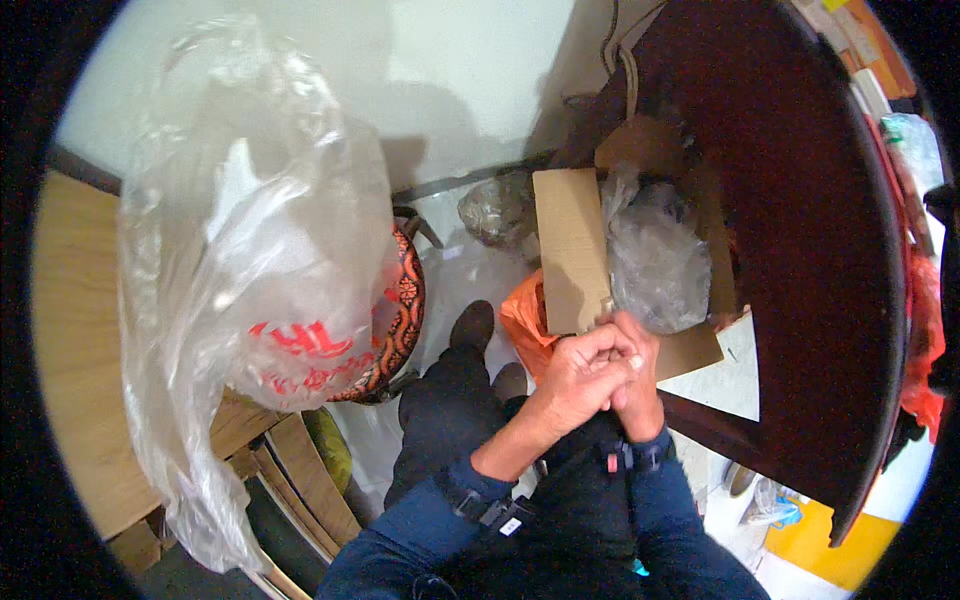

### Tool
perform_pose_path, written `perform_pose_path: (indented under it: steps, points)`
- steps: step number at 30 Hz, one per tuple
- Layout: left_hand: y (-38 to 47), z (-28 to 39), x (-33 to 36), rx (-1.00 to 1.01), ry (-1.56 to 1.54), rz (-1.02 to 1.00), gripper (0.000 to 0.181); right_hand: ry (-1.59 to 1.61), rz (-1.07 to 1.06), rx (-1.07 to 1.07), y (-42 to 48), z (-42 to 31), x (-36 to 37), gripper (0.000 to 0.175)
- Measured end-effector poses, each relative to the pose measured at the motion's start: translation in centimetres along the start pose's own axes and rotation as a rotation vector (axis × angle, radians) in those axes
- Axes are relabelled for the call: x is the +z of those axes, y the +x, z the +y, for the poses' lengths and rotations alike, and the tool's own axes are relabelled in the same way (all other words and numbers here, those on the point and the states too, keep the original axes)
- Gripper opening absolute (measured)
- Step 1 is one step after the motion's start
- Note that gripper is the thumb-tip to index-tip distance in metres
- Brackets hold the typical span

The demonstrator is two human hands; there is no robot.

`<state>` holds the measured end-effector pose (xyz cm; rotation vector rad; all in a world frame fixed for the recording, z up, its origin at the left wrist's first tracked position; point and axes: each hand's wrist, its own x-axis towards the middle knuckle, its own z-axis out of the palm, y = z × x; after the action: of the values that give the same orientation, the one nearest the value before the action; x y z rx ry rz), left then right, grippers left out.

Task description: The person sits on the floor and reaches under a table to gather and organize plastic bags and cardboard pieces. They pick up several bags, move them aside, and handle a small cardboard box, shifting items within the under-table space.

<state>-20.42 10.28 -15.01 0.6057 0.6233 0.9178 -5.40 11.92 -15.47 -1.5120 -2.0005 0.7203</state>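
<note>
My left hand (581, 379) and my right hand (634, 382) are together over my lap, fingers curled and touching. A small pale piece shows at the fingertips, too small to name, and which hand grips it is unclear. Just beyond them stands an open cardboard box (574, 255) with crumpled clear plastic (660, 259) in it. An orange plastic bag (527, 319) lies against the box's left side.
A large clear plastic bag (255, 225) with red print covers much of a round pot with an orange-patterned rim (409, 292) at left. A dark wooden table (810, 247) curves along the right. Another plastic bundle (495, 212) sits by the wall.
</note>
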Motion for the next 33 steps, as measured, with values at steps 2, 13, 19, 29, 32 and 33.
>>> perform_pose_path:
  steps: [2,13,19,29,32,33]
  points:
    - [-0.4,0.1,0.0,0.067,-0.003,0.022,0.016,0.042,0.130,0.018,-3.3,-2.1,0.1,0.008]
    - [-6.5,1.5,6.6,0.335,0.505,0.105,0.011,-0.142,0.154,0.031,-13.0,-3.5,2.4,0.029]
    - [-13.4,6.5,12.8,0.752,0.803,-0.087,0.013,1.095,0.172,0.052,-11.7,-4.1,0.4,0.042]
    - [-17.8,7.5,8.8,0.622,0.279,0.243,0.020,1.765,-0.019,0.040,-14.2,-8.6,-7.1,0.096]
    - [-18.9,7.3,10.2,0.577,0.417,0.260,0.017,1.772,-0.079,-0.034,-14.4,-8.9,-7.0,0.090]
    - [-19.5,7.2,11.2,0.542,0.448,0.262,0.013,1.763,-0.078,-0.012,-14.6,-8.7,-6.7,0.086]
